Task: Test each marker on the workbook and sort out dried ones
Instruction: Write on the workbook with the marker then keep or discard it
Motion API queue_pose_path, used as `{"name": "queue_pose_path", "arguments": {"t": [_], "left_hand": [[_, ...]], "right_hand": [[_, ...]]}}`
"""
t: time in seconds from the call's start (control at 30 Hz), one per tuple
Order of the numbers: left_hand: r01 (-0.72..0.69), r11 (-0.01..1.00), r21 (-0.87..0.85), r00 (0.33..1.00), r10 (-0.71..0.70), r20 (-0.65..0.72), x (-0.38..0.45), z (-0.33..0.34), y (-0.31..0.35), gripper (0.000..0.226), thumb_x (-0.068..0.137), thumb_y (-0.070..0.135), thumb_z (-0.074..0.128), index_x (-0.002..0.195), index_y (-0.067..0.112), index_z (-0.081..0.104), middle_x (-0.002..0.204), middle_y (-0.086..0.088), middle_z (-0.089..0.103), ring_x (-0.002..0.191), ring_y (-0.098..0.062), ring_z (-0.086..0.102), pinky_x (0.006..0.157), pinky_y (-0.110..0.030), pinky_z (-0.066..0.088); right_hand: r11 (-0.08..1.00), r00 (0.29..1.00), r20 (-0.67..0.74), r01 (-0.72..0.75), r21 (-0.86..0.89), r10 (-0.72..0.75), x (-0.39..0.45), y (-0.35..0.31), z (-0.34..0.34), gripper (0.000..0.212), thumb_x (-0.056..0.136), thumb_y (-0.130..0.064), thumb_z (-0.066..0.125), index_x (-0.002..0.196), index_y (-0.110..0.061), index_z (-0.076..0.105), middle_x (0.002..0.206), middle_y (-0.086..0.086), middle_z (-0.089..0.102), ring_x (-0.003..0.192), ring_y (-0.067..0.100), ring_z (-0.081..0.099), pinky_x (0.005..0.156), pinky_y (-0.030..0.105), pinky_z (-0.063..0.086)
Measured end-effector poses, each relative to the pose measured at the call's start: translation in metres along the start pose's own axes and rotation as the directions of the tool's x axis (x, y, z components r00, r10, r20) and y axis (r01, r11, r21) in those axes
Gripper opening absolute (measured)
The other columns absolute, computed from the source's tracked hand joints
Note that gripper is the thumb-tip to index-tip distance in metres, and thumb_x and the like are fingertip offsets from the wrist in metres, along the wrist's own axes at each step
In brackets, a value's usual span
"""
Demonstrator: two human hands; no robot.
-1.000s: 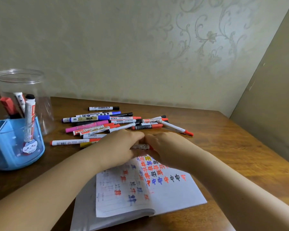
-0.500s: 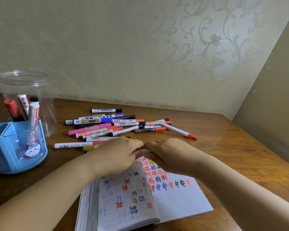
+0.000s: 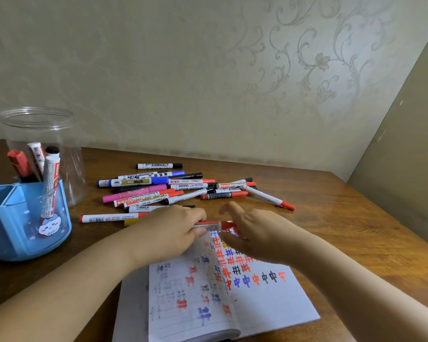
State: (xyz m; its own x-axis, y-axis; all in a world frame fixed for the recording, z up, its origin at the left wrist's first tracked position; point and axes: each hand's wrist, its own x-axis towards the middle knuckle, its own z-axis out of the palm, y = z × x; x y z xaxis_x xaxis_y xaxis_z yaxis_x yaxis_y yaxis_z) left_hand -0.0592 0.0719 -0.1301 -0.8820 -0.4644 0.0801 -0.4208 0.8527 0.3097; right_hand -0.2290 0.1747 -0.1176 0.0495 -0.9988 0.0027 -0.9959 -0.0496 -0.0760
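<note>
Since a moment ago the right hand (image 3: 255, 233) has opened, fingers spread. Left hand (image 3: 173, 230) keeps a pinching grip on the red marker (image 3: 211, 225), at the workbook's (image 3: 269, 304) 12 o'clock edge.

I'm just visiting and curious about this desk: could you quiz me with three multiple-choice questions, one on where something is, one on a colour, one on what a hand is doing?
1. Where does the clear jar stand?
A. behind the blue holder
B. on the workbook
C. at the table's right edge

2. What colour is the cap of the marker in hand?
A. green
B. red
C. yellow

3. What is the left hand doing?
A. lying flat on the page
B. gripping the marker
C. reaching into the jar

Answers: 1 A, the jar rises behind the holder; 2 B, red shows beside the right hand; 3 B, fingers curl round the barrel.
</note>
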Motion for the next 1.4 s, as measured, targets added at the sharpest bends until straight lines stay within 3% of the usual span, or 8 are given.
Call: {"name": "queue_pose_path", "arguments": {"t": [0.1, 0.47, 0.7, 0.83, 0.97, 1.1, 1.23, 1.4], "left_hand": [[0.073, 0.997, -0.036, 0.996, -0.075, -0.053, -0.005, 0.001, -0.009, 0.018, 0.097, 0.038, 0.041, 0.109, 0.031, 0.051, 0.104, 0.014, 0.058, 0.090, -0.002, 0.054, 0.074, -0.021, 0.047], [0.197, 0.977, -0.078, 0.938, -0.212, -0.275, 0.004, 0.008, -0.035, 0.028, 0.094, 0.029, 0.051, 0.122, 0.027, 0.054, 0.110, 0.011, 0.045, 0.096, -0.002, 0.046, 0.080, -0.018, 0.040], [0.215, 0.975, -0.063, 0.945, -0.224, -0.237, 0.003, 0.009, -0.044, 0.037, 0.096, 0.032, 0.047, 0.132, 0.027, 0.049, 0.119, 0.011, 0.046, 0.099, 0.001, 0.041, 0.081, -0.015, 0.034], [0.157, 0.986, -0.048, 0.949, -0.164, -0.270, 0.003, 0.003, -0.030, 0.033, 0.094, 0.032, 0.050, 0.126, 0.026, 0.055, 0.120, 0.007, 0.053, 0.107, -0.006, 0.049, 0.084, -0.016, 0.036], [0.011, 0.999, -0.050, 0.952, -0.025, -0.306, 0.003, -0.001, 0.002, 0.024, 0.092, 0.029, 0.054, 0.113, 0.023, 0.063, 0.100, 0.006, 0.057, 0.088, -0.006, 0.051, 0.069, -0.010, 0.037], [-0.059, 0.976, -0.210, 0.939, -0.017, -0.343, -0.010, -0.004, 0.020, 0.039, 0.089, 0.047, 0.048, 0.120, 0.025, 0.054, 0.096, 0.011, 0.062, 0.083, -0.003, 0.057, 0.071, -0.016, 0.045], [-0.034, 0.967, -0.251, 0.970, -0.028, -0.240, -0.022, -0.004, 0.022, 0.036, 0.093, 0.049, 0.026, 0.111, 0.029, 0.049, 0.098, 0.011, 0.062, 0.085, -0.004, 0.060, 0.073, -0.024, 0.050], [-0.118, 0.979, -0.168, 0.990, 0.129, 0.055, -0.019, 0.020, 0.035, 0.027, 0.098, 0.040, 0.038, 0.112, 0.031, 0.058, 0.107, 0.012, 0.062, 0.094, -0.002, 0.056, 0.081, -0.021, 0.046]], "right_hand": [[0.958, 0.989, -0.006, -0.143, 0.250, 0.149, -0.005, 0.020, 0.002, 0.024, 0.101, -0.027, 0.033, 0.124, -0.020, 0.037, 0.103, 0.006, 0.062, 0.083, 0.023, 0.060, 0.076, 0.038, 0.052], [0.928, 0.943, -0.203, -0.191, 0.320, 0.264, 0.061, 0.043, 0.041, 0.020, 0.090, -0.018, 0.062, 0.109, -0.020, 0.067, 0.109, -0.004, 0.056, 0.097, 0.013, 0.056, 0.077, 0.016, 0.040], [0.950, 0.947, -0.177, -0.229, 0.211, 0.267, 0.064, 0.043, 0.048, 0.041, 0.096, -0.027, 0.052, 0.136, -0.030, 0.050, 0.136, -0.004, 0.047, 0.128, 0.018, 0.039, 0.106, 0.034, 0.035], [0.982, 0.879, -0.464, -0.026, 0.185, 0.111, 0.038, 0.018, 0.017, 0.045, 0.091, -0.028, 0.060, 0.135, -0.025, 0.050, 0.109, -0.012, 0.046, 0.091, 0.006, 0.049, 0.082, 0.017, 0.038], [0.976, 0.907, -0.389, 0.088, -0.201, -0.162, 0.024, -0.007, 0.010, 0.025, 0.080, -0.025, 0.072, 0.104, -0.019, 0.069, 0.091, -0.001, 0.065, 0.085, 0.018, 0.061, 0.064, 0.030, 0.048], [0.964, 0.901, -0.429, -0.053, -0.260, -0.066, -0.003, -0.001, 0.006, 0.021, 0.064, -0.020, 0.083, 0.063, -0.021, 0.062, 0.057, -0.007, 0.058, 0.046, 0.013, 0.048, 0.039, 0.015, 0.021], [0.944, 0.838, -0.467, -0.329, -0.021, 0.282, -0.039, 0.004, 0.004, 0.017, 0.078, -0.024, 0.071, 0.070, -0.022, 0.057, 0.057, -0.007, 0.054, 0.050, 0.012, 0.044, 0.040, 0.015, 0.027], [0.707, 0.794, -0.277, -0.251, 0.661, 0.541, -0.061, -0.014, 0.019, 0.025, 0.078, -0.021, 0.074, 0.069, -0.009, 0.054, 0.066, 0.007, 0.067, 0.047, 0.005, 0.051, 0.042, 0.015, 0.038]]}}
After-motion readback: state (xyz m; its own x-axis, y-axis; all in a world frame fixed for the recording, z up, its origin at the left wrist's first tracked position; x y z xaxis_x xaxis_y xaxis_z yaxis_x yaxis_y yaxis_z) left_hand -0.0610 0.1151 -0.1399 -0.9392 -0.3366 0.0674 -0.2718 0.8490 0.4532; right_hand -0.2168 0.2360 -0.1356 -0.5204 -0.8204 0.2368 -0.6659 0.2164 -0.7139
